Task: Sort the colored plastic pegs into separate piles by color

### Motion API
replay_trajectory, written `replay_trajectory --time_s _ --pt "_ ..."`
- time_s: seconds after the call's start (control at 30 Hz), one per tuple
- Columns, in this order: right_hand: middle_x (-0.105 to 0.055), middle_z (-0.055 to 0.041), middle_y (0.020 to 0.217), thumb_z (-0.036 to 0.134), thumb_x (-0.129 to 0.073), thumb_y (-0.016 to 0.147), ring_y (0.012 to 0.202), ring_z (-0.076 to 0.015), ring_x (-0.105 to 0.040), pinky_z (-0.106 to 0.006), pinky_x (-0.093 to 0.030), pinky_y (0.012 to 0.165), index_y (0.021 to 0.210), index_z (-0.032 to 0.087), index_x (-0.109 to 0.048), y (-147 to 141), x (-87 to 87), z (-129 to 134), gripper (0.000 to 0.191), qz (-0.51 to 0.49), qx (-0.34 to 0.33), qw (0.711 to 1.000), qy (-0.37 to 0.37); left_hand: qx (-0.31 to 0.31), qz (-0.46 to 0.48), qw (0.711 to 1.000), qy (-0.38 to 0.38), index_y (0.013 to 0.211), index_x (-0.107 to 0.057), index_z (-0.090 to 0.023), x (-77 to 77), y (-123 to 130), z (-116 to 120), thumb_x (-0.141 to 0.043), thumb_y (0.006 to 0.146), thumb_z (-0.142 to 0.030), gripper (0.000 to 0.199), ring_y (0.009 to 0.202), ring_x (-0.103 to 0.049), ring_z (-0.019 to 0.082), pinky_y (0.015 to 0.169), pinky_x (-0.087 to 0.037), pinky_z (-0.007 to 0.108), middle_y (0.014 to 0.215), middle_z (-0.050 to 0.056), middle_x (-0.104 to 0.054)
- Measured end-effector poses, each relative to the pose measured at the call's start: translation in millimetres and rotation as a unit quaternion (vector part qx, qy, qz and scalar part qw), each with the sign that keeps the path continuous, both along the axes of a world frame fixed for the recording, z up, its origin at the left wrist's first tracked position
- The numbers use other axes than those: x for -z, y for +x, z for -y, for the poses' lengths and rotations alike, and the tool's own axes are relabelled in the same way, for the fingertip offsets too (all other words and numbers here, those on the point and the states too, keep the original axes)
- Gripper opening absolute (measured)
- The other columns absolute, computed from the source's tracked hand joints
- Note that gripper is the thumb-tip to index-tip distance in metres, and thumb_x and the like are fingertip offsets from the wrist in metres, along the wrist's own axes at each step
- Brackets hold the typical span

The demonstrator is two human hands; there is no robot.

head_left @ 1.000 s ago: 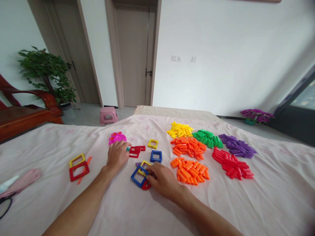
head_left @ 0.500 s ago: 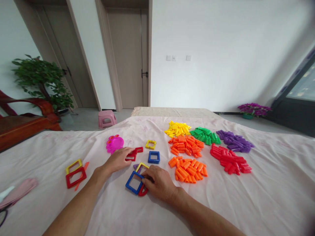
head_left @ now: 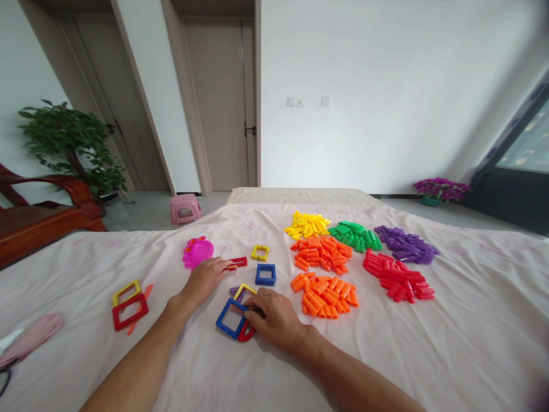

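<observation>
My left hand (head_left: 205, 281) pinches a red frame piece (head_left: 232, 266), tilted on edge; another red piece (head_left: 241, 261) lies just beyond it. My right hand (head_left: 274, 317) has its fingers closed at the right corner of a large blue square frame (head_left: 232, 319). Beside and partly under that frame are a red rounded piece (head_left: 246, 332), a yellow frame (head_left: 246, 288) and a purple piece (head_left: 234, 291). A small blue square (head_left: 266, 274) and a small yellow square (head_left: 260, 253) lie flat beyond my right hand.
Piles of orange (head_left: 328, 294), yellow (head_left: 307, 225), green (head_left: 355, 236), purple (head_left: 406, 246) and red tubes (head_left: 398, 279) lie right. A pink paw-shaped piece (head_left: 201, 252), a red square (head_left: 131, 312) and a yellow frame (head_left: 127, 293) lie left on the cloth (head_left: 429, 355).
The red piece at my left fingertips has gone from lying flat to tilted up on edge. My right hand stays at the large blue frame. The whole view has shifted slightly.
</observation>
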State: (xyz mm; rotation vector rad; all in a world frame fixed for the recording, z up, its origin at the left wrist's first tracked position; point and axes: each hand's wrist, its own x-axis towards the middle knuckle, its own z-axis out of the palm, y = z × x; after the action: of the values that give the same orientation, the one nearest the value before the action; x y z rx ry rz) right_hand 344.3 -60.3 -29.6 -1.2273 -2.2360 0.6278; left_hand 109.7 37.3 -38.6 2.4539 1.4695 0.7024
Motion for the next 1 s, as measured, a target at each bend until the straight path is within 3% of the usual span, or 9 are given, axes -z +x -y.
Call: replay_trajectory --time_s 0.13,0.3,0.53,0.77,0.87,1.0 --pt "-0.068 0.0 0.087 0.026 -0.059 0.089 0.083 -0.0142 -0.061 -0.023 -0.038 0.072 0.091 0.024 -0.073 1 1.2 0 0.014 -0.006 -0.004 1.0 -0.002 -0.028 -0.002 1.0 0.013 0.107 -0.072 -0.023 2.6 -1 0 -0.051 0.094 -0.031 0.026 0.095 -0.066 0.024 0.082 -0.045 0.032 0.102 0.009 -0.073" --pt "-0.069 -0.0013 0.091 0.03 -0.057 0.092 0.079 -0.0141 -0.061 -0.023 -0.042 0.07 0.106 0.024 -0.072 2 8.7 -3 0.022 -0.082 0.048 0.995 -0.017 -0.032 0.112 0.992 -0.046 0.099 -0.073 -0.022 -1.9 8 1 -0.055 0.091 -0.042 0.028 0.08 -0.067 0.022 0.071 -0.045 0.029 0.088 0.006 -0.074" --pt "-0.065 -0.0051 0.104 0.031 -0.065 0.084 0.073 -0.0138 -0.058 -0.028 -0.051 0.069 0.118 0.02 -0.06 0 12.6 -23 0.036 -0.304 0.174 0.936 -0.004 0.035 0.261 0.949 -0.173 0.092 -0.072 -0.016 -20.2 39 22 -0.069 0.08 -0.05 0.036 0.075 -0.065 0.02 0.066 -0.048 0.027 0.086 0.005 -0.073" --pt "-0.066 -0.002 0.076 0.04 -0.067 0.081 0.065 -0.015 -0.061 -0.026 -0.052 0.058 0.086 0.018 -0.065 -6 2.6 -26 0.023 -0.419 0.142 0.891 -0.104 0.076 0.281 0.928 -0.233 0.094 -0.069 -0.013 -23.3 58 41 -0.064 0.084 -0.056 0.044 0.053 -0.053 0.011 0.049 -0.039 0.022 0.066 0.0 -0.061" --pt "-0.068 -0.0022 0.075 0.041 -0.067 0.08 0.06 -0.0138 -0.061 -0.026 -0.051 0.055 0.088 0.017 -0.068 -5 0.6 -26 0.025 -0.426 0.151 0.887 -0.097 0.072 0.295 0.925 -0.228 0.089 -0.068 -0.014 -24.9 59 41 -0.05 0.092 -0.058 0.048 0.057 -0.056 0.013 0.052 -0.043 0.023 0.068 0.001 -0.063" --pt "-0.067 -0.0018 0.069 0.043 -0.07 0.077 0.052 -0.0125 -0.059 -0.024 -0.05 0.047 0.092 0.015 -0.068 -3 0.0 -30 0.032 -0.439 0.179 0.871 -0.133 0.044 0.274 0.954 -0.115 0.101 -0.073 -0.017 -28.2 59 40 -0.051 0.095 -0.049 0.04 0.091 -0.067 0.02 0.081 -0.052 0.029 0.099 0.007 -0.073"
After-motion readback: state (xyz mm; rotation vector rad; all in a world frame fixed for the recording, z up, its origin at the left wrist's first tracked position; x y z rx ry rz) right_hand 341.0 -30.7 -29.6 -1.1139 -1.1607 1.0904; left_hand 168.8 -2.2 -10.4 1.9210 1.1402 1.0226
